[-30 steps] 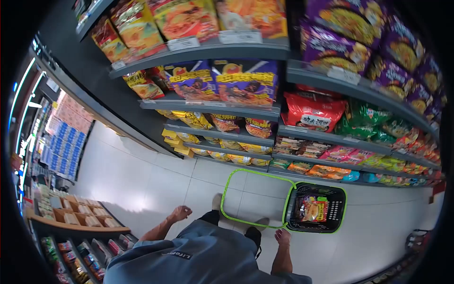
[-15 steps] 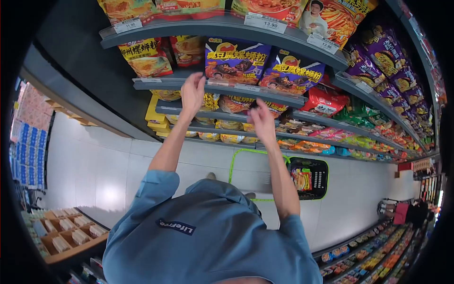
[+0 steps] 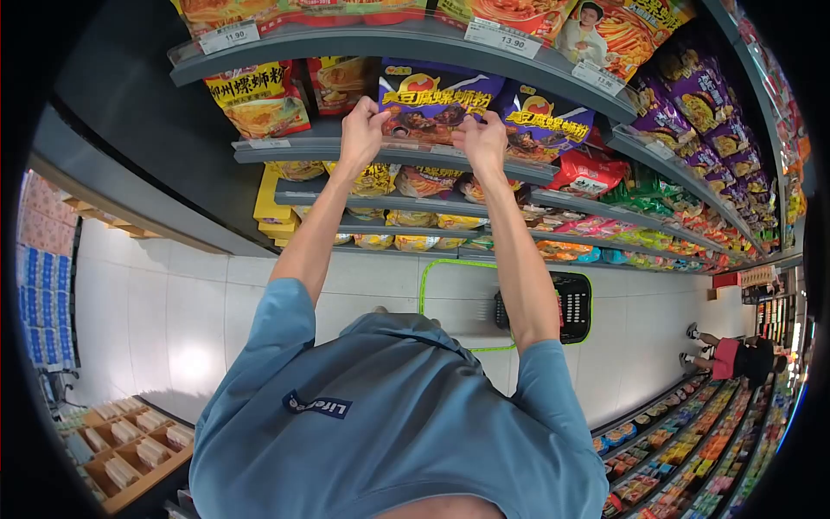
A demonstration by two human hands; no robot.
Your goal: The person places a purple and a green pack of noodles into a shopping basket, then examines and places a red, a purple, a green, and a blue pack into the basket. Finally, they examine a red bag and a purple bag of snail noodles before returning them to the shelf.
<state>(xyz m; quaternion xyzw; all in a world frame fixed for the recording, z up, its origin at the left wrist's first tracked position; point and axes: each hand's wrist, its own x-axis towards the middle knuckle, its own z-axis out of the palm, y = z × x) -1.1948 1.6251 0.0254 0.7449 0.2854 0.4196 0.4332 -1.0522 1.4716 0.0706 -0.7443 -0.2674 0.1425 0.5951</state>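
A purple noodle packet (image 3: 437,97) with yellow lettering stands at the front of the second shelf. At its left edge my left hand (image 3: 363,137) has thumb and fingers closed on the packet's side. My right hand (image 3: 484,143) pinches the same packet near its lower right edge, partly covering it. A second purple noodle packet (image 3: 549,121) stands just right of my right hand. Left of my left hand is a yellow and red noodle packet (image 3: 259,99), with a red packet (image 3: 335,82) beside it further back.
The upper shelf edge (image 3: 346,50), with price tags, juts out above my hands. Lower shelves hold yellow packets (image 3: 415,218). A black basket (image 3: 577,307) with a green rim is on the floor (image 3: 337,281). Another person (image 3: 735,359) is in the aisle at right.
Both hands have moved onto the purple packet's sides and closed on it; the right hand rose from below the shelf edge. The packet sits slightly higher. The view shifted a little.
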